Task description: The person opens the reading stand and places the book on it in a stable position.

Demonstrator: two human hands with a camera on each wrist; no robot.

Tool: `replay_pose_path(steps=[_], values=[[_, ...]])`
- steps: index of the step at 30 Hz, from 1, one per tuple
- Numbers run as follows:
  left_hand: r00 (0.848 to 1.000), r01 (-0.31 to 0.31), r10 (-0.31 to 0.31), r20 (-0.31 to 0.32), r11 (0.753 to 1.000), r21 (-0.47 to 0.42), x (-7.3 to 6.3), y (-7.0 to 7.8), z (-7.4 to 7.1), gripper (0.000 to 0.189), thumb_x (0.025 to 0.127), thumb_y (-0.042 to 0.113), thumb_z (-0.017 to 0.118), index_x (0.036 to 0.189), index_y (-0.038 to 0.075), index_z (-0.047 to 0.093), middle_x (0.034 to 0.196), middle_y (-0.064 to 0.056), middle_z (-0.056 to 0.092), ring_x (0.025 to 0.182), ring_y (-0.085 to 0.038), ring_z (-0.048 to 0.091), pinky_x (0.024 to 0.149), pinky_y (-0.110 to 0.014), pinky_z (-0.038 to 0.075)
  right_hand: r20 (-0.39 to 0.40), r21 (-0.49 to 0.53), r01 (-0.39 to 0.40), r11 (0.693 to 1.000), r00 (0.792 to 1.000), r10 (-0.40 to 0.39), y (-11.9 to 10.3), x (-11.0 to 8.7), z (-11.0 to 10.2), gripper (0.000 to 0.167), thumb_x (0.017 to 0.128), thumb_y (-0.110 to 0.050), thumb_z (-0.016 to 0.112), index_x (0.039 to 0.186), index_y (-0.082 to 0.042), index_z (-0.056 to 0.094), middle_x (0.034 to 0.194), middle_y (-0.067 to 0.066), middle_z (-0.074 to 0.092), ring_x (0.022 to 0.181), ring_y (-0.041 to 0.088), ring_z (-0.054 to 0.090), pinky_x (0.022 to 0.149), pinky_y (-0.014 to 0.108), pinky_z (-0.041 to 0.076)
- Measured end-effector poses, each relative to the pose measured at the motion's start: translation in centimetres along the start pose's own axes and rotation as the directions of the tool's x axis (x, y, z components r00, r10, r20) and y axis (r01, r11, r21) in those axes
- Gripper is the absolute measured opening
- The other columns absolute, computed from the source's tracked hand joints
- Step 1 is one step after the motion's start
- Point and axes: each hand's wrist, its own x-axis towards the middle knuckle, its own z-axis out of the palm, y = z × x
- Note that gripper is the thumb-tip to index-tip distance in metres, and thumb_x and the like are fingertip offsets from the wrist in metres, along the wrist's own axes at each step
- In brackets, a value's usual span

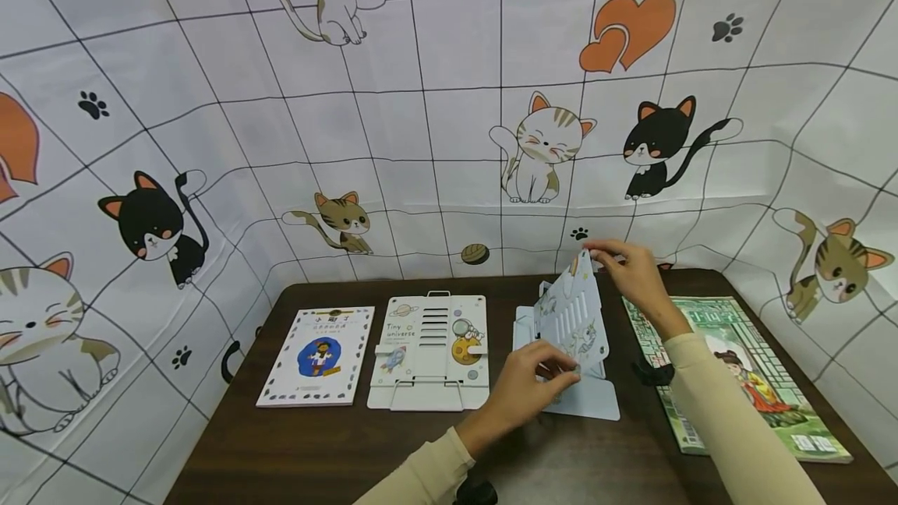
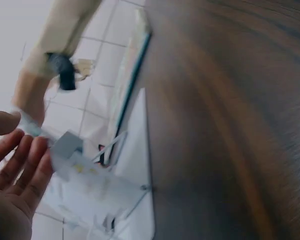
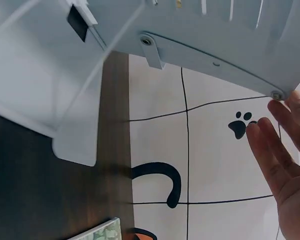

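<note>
A white metal book stand (image 1: pixel 571 314) with printed pictures stands partly unfolded on the table, its slotted panel tilted up from a flat base plate (image 1: pixel 585 402). My right hand (image 1: pixel 634 275) pinches the panel's upper corner between thumb and fingers; the right wrist view shows this corner with a rivet beside the fingertips (image 3: pixel 275 107). At the panel's lower near edge, my left hand (image 1: pixel 529 380) pinches with thumb and fingers. The left wrist view is blurred there, with the stand's side (image 2: pixel 90 180) beyond the fingers. Wire supports run between panel and base in the right wrist view.
A second book stand (image 1: pixel 431 349), marked "Tiny universe", lies folded flat at the middle. Left of it lies a white book (image 1: pixel 316 357). A larger green book (image 1: pixel 758 380) lies under the right forearm. Behind the dark wooden table (image 1: pixel 281 450) hangs a cat-printed sheet (image 1: pixel 456 131).
</note>
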Motion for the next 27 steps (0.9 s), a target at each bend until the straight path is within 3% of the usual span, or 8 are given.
replay_pose_path(steps=[4,10,14,18,21,27], values=[[0.997,0.074,-0.074,0.014,0.997,0.001,1.3,-0.3,-1.3,0.008,0.101,0.014,0.075,0.105,0.008,0.079,0.100,-0.004,0.077,0.089,0.002,0.068,0.078,-0.015,0.059,-0.056,-0.017,0.019,1.000,0.998,-0.020,-0.6,-2.1,-0.5,0.032,0.108,-0.022,0.066,0.136,-0.007,0.071,0.116,0.018,0.079,0.086,-0.009,0.064,0.071,0.011,0.052],[0.976,0.218,-0.218,-0.003,0.976,-0.031,4.5,-1.0,-3.9,0.016,0.105,0.016,0.069,0.113,0.004,0.078,0.100,-0.006,0.078,0.085,-0.005,0.071,0.076,-0.019,0.058,-0.156,0.088,0.011,0.996,0.988,0.003,-3.1,-7.0,-1.4,0.016,0.108,-0.012,0.065,0.116,-0.002,0.074,0.094,0.019,0.077,0.074,-0.007,0.067,0.060,0.016,0.057],[0.964,0.265,-0.265,-0.022,0.964,-0.026,6.7,-1.3,-5.1,0.016,0.106,0.017,0.067,0.113,0.008,0.077,0.098,-0.007,0.078,0.083,-0.008,0.071,0.074,-0.020,0.056,-0.154,0.119,-0.030,0.992,0.987,0.048,-4.9,-10.6,-1.2,0.014,0.108,-0.009,0.063,0.105,0.000,0.073,0.085,0.010,0.074,0.069,-0.002,0.067,0.056,0.019,0.057],[0.952,0.302,-0.304,-0.045,0.952,-0.047,8.4,-2.0,-5.2,0.015,0.105,0.016,0.067,0.111,0.007,0.078,0.098,-0.010,0.078,0.082,-0.009,0.071,0.075,-0.019,0.057,-0.128,0.104,-0.045,0.994,0.990,0.058,-6.3,-14.0,-0.4,0.011,0.106,-0.007,0.066,0.098,-0.004,0.073,0.075,-0.006,0.070,0.061,0.001,0.066,0.052,0.019,0.054],[0.944,0.324,-0.326,-0.054,0.945,-0.037,9.4,-2.7,-4.8,0.017,0.105,0.017,0.068,0.111,0.004,0.078,0.095,-0.011,0.077,0.078,-0.010,0.069,0.071,-0.019,0.055,-0.107,0.129,-0.002,0.992,0.994,0.016,-6.9,-16.1,0.5,0.014,0.102,0.001,0.068,0.095,-0.009,0.072,0.069,-0.007,0.069,0.056,0.003,0.065,0.049,0.018,0.051],[0.931,0.364,-0.364,-0.017,0.931,0.036,11.4,-4.0,-4.2,0.020,0.106,0.019,0.066,0.115,0.005,0.077,0.094,-0.008,0.075,0.073,-0.005,0.060,0.065,-0.019,0.050,-0.100,0.110,0.056,0.992,0.994,-0.045,-7.2,-18.0,2.0,0.023,0.094,0.008,0.073,0.090,-0.015,0.071,0.070,-0.010,0.065,0.053,0.000,0.058,0.049,0.015,0.046]])
